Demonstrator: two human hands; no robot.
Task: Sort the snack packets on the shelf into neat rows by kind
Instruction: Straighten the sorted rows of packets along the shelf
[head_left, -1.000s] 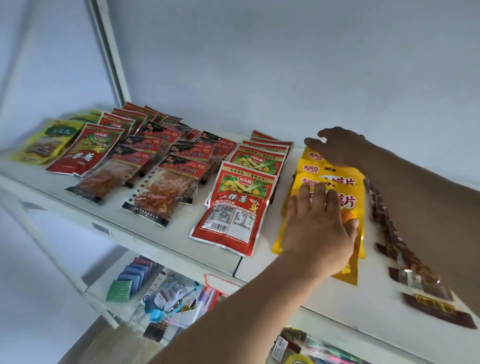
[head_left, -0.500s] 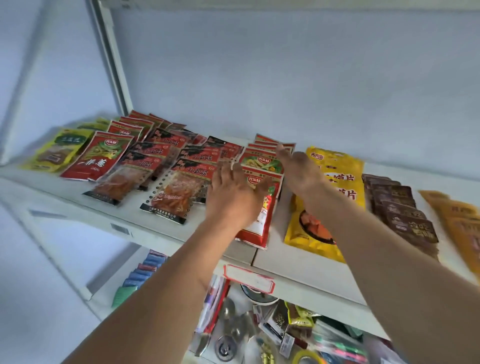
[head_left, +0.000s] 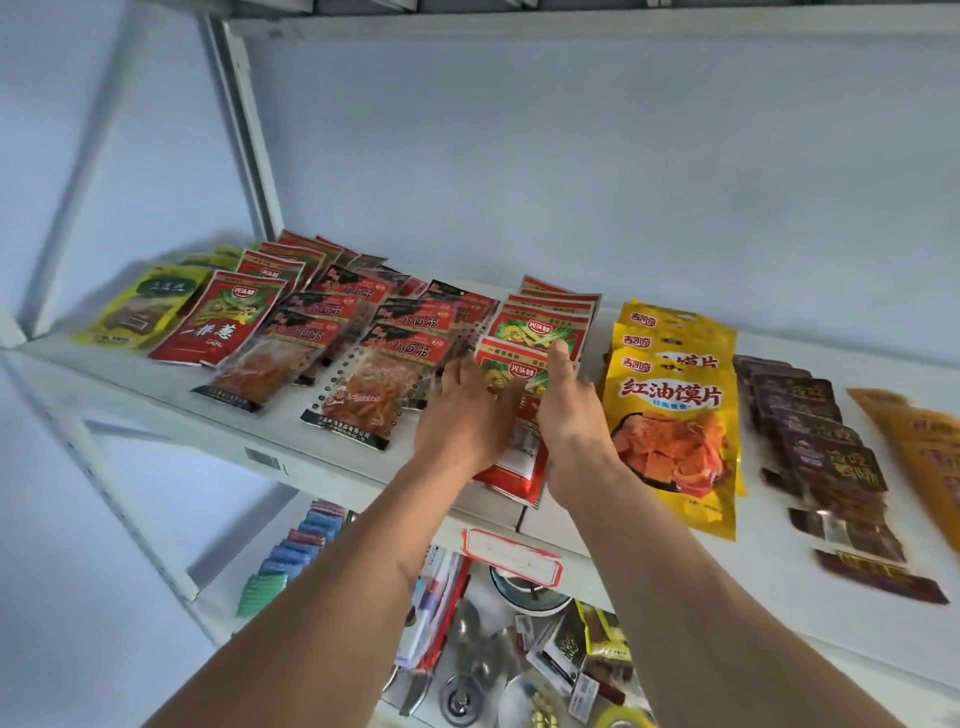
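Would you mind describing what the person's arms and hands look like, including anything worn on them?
Both forearms are bare as far as the picture shows, with no sleeves in view. The left hand and right hand have no gloves, and no rings, watch or bracelets can be seen on the sides that show. No markings can be seen.

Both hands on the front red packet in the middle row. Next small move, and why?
Probably slide the front red packet back along the shelf. The left hand and right hand flank it with straight fingers, and its lower edge juts past the shelf lip, out of line with the red packets behind.
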